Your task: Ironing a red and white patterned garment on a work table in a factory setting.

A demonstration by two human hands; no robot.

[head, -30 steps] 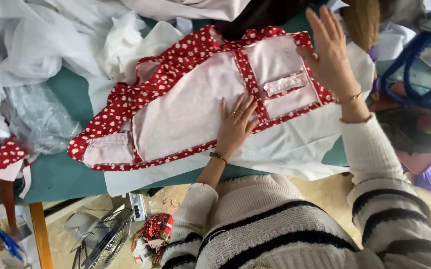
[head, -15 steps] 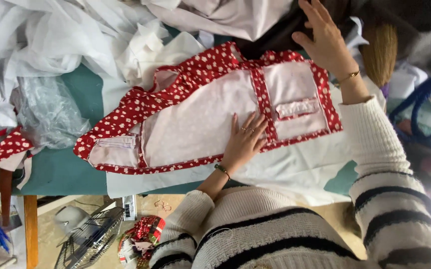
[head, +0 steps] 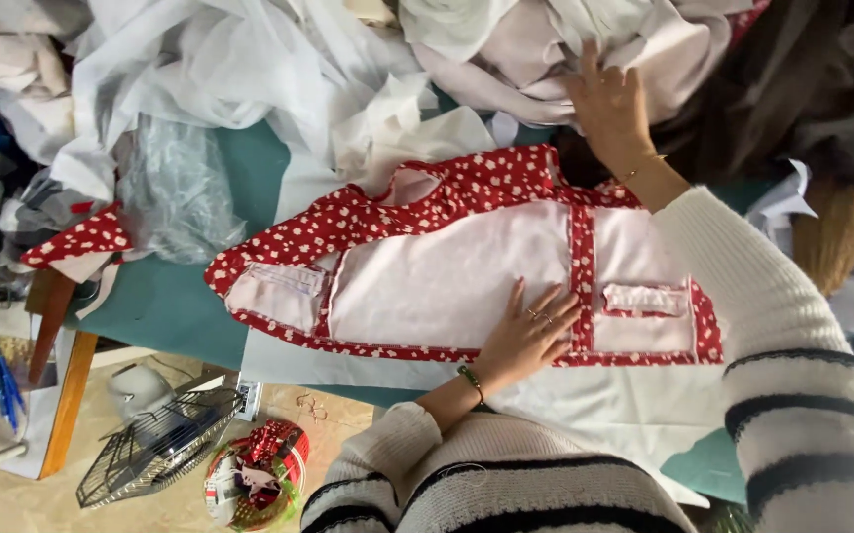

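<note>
1. Left hand (head: pixel 525 336) flat, fingers spread, pressing the near edge of the pink garment piece with red dotted trim (head: pixel 466 266); grips nothing.
2. Garment lies spread on white under-sheet (head: pixel 585 405) on the green table (head: pixel 165 301); mostly flattened, pocket side smooth, far strap end looks rumpled, so smoothing seems part done.
3. Right hand (head: pixel 609 104) open, palm down on the pale fabric heap (head: pixel 545 39) just beyond the garment, holding nothing.
4. Room: near table edge close to left wrist; bare green to the left, clear plastic (head: pixel 175 192) beside it; far side crowded with cloth.
</note>
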